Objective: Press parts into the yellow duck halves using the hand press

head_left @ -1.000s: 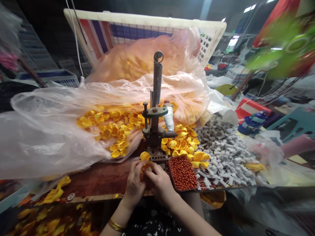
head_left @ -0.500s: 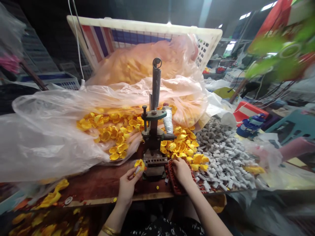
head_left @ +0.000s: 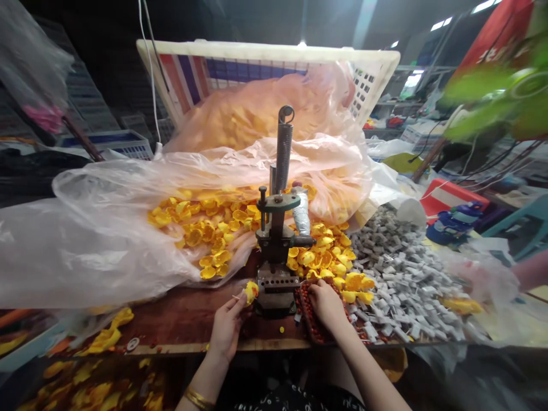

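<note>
While left fingers (head_left: 234, 301) pinch the yellow flower (head_left: 250, 291), right fingers (head_left: 315, 291) apparently curl among red beads (head_left: 317, 330).

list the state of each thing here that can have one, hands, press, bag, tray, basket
left hand: fingers pinched on a yellow piece, held beside the press
right hand: resting palm down in the tray of red beads; fingers hidden
hand press: upright, nothing seen under it
clear plastic bag: open, yellow pieces spilling onto the table
white basket: tipped on its side, lined with plastic
grey pieces: loose heap
</note>
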